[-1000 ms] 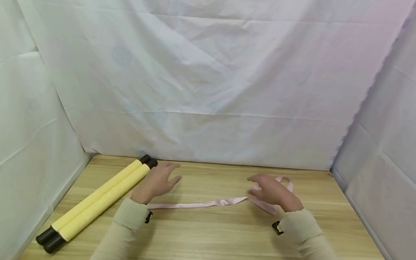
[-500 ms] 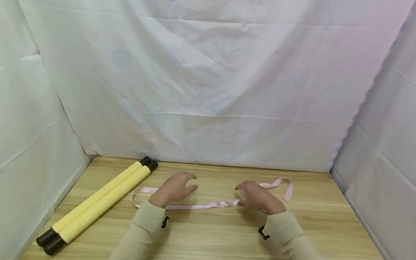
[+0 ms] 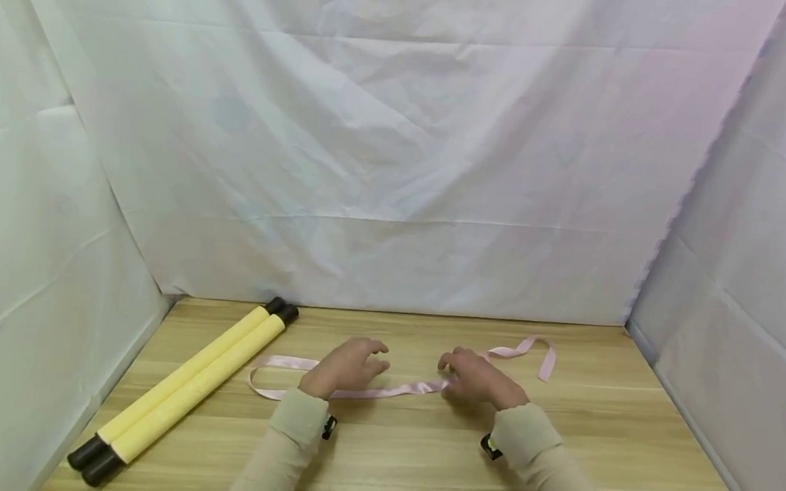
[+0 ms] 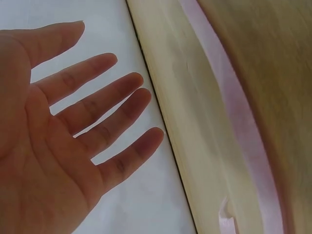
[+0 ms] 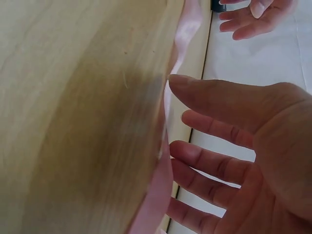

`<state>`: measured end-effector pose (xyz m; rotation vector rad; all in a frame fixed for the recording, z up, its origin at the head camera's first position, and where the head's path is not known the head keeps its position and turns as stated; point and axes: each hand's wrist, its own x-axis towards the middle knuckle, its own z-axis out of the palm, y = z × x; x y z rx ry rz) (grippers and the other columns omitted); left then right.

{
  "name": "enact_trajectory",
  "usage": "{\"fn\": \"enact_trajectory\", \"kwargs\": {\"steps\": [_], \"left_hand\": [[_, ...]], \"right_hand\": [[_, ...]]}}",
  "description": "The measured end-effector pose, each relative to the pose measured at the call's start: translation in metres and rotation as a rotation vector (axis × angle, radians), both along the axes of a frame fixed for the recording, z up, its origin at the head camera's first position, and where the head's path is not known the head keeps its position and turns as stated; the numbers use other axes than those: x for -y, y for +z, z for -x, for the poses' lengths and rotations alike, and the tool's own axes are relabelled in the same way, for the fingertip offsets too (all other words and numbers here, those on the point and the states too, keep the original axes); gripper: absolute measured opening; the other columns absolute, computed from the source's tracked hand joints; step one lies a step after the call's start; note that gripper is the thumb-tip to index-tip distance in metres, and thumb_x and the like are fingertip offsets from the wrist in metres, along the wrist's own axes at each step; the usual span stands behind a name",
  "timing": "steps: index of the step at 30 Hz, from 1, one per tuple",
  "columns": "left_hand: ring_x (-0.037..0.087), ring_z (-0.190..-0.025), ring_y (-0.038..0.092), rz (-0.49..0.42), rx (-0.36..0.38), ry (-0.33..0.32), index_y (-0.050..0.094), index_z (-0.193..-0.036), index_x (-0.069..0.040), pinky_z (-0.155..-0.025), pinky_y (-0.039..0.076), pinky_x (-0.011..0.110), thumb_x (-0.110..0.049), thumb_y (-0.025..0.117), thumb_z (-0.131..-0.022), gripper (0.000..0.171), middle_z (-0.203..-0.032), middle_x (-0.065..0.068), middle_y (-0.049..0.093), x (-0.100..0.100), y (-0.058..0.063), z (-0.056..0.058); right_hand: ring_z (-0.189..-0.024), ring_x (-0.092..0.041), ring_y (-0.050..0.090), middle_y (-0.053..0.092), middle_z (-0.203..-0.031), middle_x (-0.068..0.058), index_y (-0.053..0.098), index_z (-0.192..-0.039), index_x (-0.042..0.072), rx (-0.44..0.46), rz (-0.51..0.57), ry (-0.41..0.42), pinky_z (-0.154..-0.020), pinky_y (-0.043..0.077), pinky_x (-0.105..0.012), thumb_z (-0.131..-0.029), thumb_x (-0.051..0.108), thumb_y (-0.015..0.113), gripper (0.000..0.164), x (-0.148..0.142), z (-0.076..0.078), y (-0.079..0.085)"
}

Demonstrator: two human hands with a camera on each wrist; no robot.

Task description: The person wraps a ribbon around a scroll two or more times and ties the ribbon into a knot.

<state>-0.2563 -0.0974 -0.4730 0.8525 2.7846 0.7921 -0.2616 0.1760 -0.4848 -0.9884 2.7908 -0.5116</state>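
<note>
A pink satin ribbon (image 3: 397, 391) lies across the wooden table, bending back in a loop at its left and curling at its right end. My left hand (image 3: 352, 367) hovers over the ribbon's left part with nothing in it. In the left wrist view its fingers (image 4: 105, 112) are spread, apart from the ribbon (image 4: 234, 102). My right hand (image 3: 478, 378) is low over the ribbon's middle. The right wrist view shows its thumb tip right at the ribbon's (image 5: 187, 27) edge, with the fingers (image 5: 209, 158) slightly bent and apart from the thumb.
Two yellow rods (image 3: 198, 384) with black ends lie side by side, slanting along the table's left side. White cloth (image 3: 400, 160) hangs behind the table (image 3: 402, 465) and on both sides. Each wrist wears a small black device.
Both hands have moved inward, toward each other. The ribbon's left loop and right end have come out from behind the hands. The yellow rods have stayed put.
</note>
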Motion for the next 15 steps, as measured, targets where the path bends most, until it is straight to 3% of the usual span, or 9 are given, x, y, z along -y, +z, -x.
{"fn": "enact_trajectory", "kwargs": {"steps": [5, 10, 15], "left_hand": [[0.029, -0.106, 0.059, -0.001, 0.041, -0.030, 0.059, -0.123, 0.002, -0.090, 0.050, 0.046, -0.024, 0.053, -0.096, 0.037, -0.118, 0.018, 0.065, -0.006, -0.004, 0.000], [0.021, -0.098, 0.062, 0.000, 0.096, -0.019, 0.061, -0.122, -0.001, -0.085, 0.052, 0.042, -0.026, 0.052, -0.096, 0.037, -0.112, 0.013, 0.068, -0.012, -0.006, -0.002], [0.018, -0.097, 0.062, 0.009, 0.094, -0.021, 0.061, -0.123, -0.002, -0.084, 0.053, 0.040, -0.027, 0.052, -0.096, 0.038, -0.111, 0.010, 0.068, -0.019, -0.008, -0.003]], "right_hand": [[-0.082, -0.023, 0.052, 0.060, -0.093, -0.014, 0.064, -0.102, 0.001, -0.005, 0.034, 0.013, -0.073, 0.048, -0.044, -0.079, 0.010, 0.068, 0.025, 0.003, 0.001, -0.004], [-0.072, -0.016, 0.048, 0.057, -0.081, -0.006, 0.063, -0.084, 0.006, 0.002, 0.052, 0.027, -0.066, 0.047, -0.036, -0.083, 0.012, 0.069, 0.008, 0.008, 0.004, -0.008], [-0.066, -0.011, 0.044, 0.052, -0.072, 0.002, 0.060, -0.071, 0.011, 0.019, 0.072, 0.067, -0.060, 0.043, -0.031, -0.084, 0.015, 0.070, 0.016, 0.012, 0.006, -0.010]]}}
